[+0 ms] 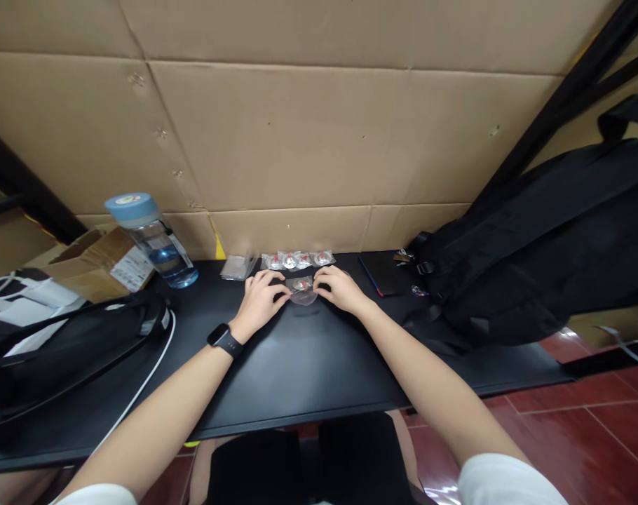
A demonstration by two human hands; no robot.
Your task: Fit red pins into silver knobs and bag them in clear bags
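Pouch (303,298), clear plastic, is at the table's far side, between both hands; small round red-marked piece (301,285) inside, print too small to read. Left hand (263,299) pinches its left edge, thumb and fingertips; right hand (341,287) pinches the right edge likewise. Can't tell if it touches the black table (303,368). Black watch (225,339), left wrist. Just behind: row of bagged round pieces (289,261), four by my count, near foot of cardboard wall (287,140). Left of row: stacked clear sleeves (235,267), then blue-capped bottle (162,244), carton (95,263). Right: dark flat item (386,273), black backpack (540,238).
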